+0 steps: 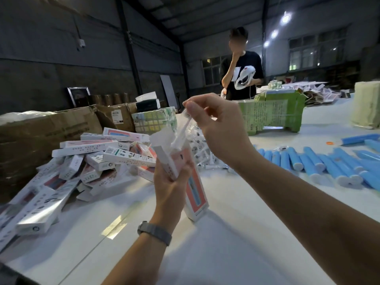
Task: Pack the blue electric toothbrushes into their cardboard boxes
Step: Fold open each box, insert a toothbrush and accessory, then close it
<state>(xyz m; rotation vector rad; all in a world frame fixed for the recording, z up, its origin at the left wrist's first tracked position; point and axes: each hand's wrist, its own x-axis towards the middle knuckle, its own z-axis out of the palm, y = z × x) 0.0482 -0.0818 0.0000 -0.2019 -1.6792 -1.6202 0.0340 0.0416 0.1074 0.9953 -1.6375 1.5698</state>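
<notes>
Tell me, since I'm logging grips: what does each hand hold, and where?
Left hand grips the open toothbrush box round its middle. Right hand pinches the top of a plastic-wrapped brush head entering the box.

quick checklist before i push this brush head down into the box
1. Left hand grips the box: ok.
2. Box top flap open: ok.
3. Right hand pinches the bagged brush head by its top: ok.
4. Brush head's lower end at the box opening: ok.
5. Blue toothbrush body already inside the box: cannot tell.
6. Box bottom closed: cannot tell.
</notes>
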